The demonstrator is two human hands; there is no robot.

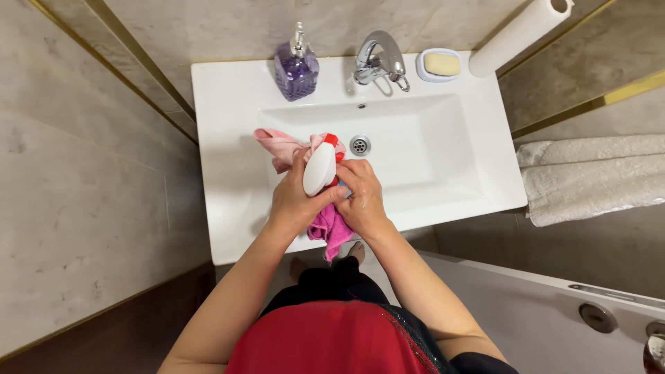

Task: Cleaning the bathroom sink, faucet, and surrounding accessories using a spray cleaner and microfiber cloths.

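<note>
Over the white sink [443, 149] I hold a white spray bottle with a red nozzle [321, 166]. My left hand [294, 197] grips its body from the left. My right hand [361, 197] is closed around its lower end together with a bright pink cloth [331, 232] that hangs down from my palm. A pale pink cloth [277, 144] sticks out to the left behind the bottle, over the basin.
A purple soap dispenser [296, 66], a chrome tap [377, 61] and a soap dish with a bar [439, 65] stand along the sink's back. A paper roll [519, 31] leans at the right corner. Beige towels [589, 176] hang right; a bathtub edge [554, 298] lies below.
</note>
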